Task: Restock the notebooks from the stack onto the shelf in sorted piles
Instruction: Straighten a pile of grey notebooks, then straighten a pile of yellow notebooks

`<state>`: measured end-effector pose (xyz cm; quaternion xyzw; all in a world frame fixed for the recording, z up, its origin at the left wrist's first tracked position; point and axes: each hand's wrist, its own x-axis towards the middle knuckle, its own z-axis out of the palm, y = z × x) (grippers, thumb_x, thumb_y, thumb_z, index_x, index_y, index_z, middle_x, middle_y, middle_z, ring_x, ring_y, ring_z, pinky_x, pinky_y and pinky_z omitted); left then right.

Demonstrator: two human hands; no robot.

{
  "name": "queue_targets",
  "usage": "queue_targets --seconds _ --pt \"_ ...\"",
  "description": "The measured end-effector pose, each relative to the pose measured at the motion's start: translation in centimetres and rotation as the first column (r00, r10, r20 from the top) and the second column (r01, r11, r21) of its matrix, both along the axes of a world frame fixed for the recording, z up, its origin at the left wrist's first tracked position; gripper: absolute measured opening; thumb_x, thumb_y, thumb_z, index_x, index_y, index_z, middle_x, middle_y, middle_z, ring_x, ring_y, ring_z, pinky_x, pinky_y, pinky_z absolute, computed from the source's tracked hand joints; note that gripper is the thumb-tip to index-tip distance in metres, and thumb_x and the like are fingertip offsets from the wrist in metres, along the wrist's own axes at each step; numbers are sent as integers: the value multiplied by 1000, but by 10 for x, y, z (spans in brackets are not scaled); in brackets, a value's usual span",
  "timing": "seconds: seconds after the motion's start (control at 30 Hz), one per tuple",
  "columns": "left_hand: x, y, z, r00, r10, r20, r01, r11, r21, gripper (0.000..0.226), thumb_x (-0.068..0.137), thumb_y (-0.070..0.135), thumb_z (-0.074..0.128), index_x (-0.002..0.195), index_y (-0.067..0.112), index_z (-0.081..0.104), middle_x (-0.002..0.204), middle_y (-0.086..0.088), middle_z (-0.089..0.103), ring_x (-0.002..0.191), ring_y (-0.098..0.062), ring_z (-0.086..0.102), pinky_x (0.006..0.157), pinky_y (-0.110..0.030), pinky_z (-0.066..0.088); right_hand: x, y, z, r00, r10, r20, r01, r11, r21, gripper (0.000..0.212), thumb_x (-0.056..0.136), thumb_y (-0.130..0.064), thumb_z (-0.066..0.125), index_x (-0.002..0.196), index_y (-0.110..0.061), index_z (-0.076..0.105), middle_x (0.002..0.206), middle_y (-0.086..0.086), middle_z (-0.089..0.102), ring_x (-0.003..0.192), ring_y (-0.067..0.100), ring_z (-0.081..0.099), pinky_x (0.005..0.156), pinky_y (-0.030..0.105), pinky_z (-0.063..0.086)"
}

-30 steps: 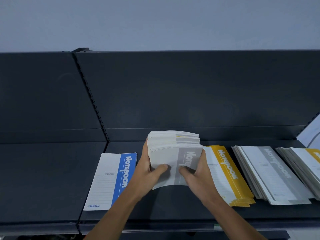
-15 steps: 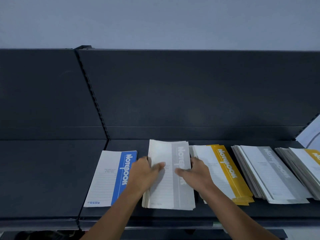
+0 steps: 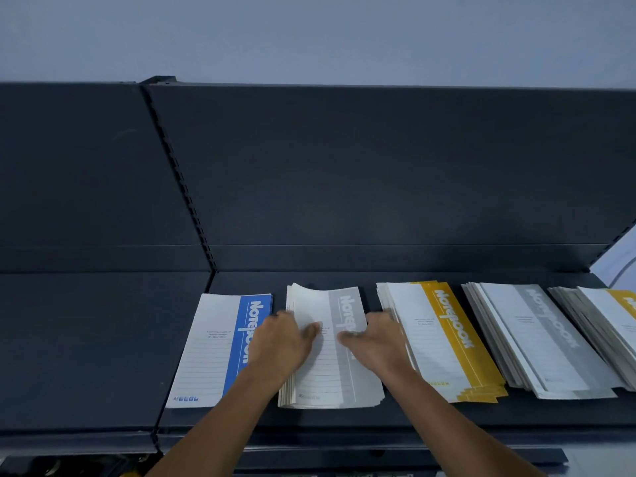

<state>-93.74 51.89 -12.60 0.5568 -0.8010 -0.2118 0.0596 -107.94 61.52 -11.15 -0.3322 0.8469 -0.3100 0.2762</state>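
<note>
A flat shelf (image 3: 86, 339) of dark, matte metal runs across the lower half of the frame. It is backed by a back panel (image 3: 378, 166) of the same dull finish and divided left of centre by a slotted upright (image 3: 179, 180). A pale, smooth wall (image 3: 309, 36) is seen along the top.

At lower centre a grey-banded stack (image 3: 330, 376) of thin paper notebooks is laid flat on the shelf. Its white cover is ruled with fine lines and carries a grey band with white lettering. The page edges are fanned unevenly at the near end, and the far left corner of the top cover is curled upward. Just to its left a single blue-banded notebook (image 3: 213, 349) is laid flat. To its right a yellow-banded pile (image 3: 444, 342), a grey-banded pile (image 3: 537, 342) and a last pile (image 3: 605, 325) are spread in slanting, stepped layers.

The stack is clasped from both sides. The left hand (image 3: 278, 342) is set at its left edge, knuckles up, with the thumb laid across the cover. The right hand (image 3: 375, 342) is mirrored at the right edge. The two thumbs point toward each other and are slightly apart.

The fingertips are hidden behind the backs of the hands. Part of the lettering on the stack and on the blue band is covered by hand and forearm. The last pile is cut off by the right edge of the frame, and the small print cannot be read.
</note>
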Motion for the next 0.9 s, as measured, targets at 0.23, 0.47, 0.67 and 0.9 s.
queue_targets --seconds 0.23,0.47,0.67,0.9 --pt "-2 -3 4 995 -18 98 17 1000 5 81 92 71 45 140 6 40 138 -12 49 124 -31 53 96 -42 50 4 -1 -3 998 -29 -58 29 999 12 23 83 -31 75 70 -26 57 68 -13 61 56 2 60 35 9 33" --pt "-20 17 36 994 -59 -91 30 957 -288 62 98 55 46 139 9 41 135 -9 47 125 -27 45 97 -39 46 -16 24 16 953 -61 -296 25 992 -123 38 90 -35 66 116 -8 64 108 4 63 94 17 61 69 20 39" --pt "-81 72 41 922 -246 -298 204 965 -166 51 99 38 52 142 13 40 137 -7 51 123 -25 49 101 -37 45 -85 73 30 932 -173 -318 124 978 -169 40 92 -25 63 130 -17 60 126 5 60 107 22 59 81 30 42" --pt "-142 106 24 951 -145 -274 170 983 68 68 97 38 55 151 10 23 141 -11 49 126 -30 51 100 -41 47 -137 98 9 967 32 -251 -23 999 40 59 89 -29 62 143 -20 43 141 6 46 127 29 49 95 37 44"
